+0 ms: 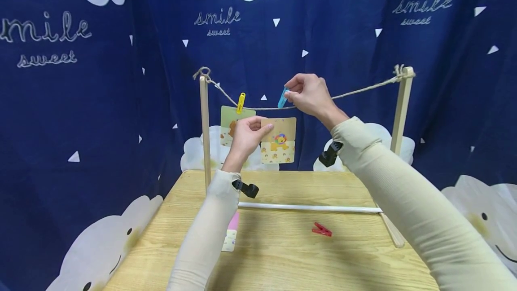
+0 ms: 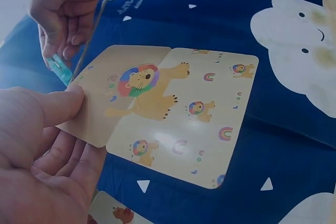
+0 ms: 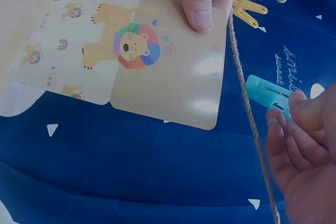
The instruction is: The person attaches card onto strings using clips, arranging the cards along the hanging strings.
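My left hand [image 1: 247, 136] pinches a lion card [image 1: 278, 140] by its upper left part, thumb in front and fingers behind. The card's top edge lies just below the rope [image 3: 245, 95]. In my right hand [image 1: 313, 95] is a blue clothespin [image 3: 269, 92], pinched between thumb and fingers, its tip right at the rope above the card. To the left, a yellow clothespin [image 1: 241, 103] fixes a green card [image 1: 227, 118] on the rope; my left hand overlaps part of that card in the head view.
The rope is tied between two wooden posts [image 1: 205, 134] and sags in the middle. A white bar [image 1: 311, 208] runs low between them. On the wooden table [image 1: 282, 255] lie a red clothespin [image 1: 322, 229] and a pink-and-white card [image 1: 230, 237], partly behind the left sleeve.
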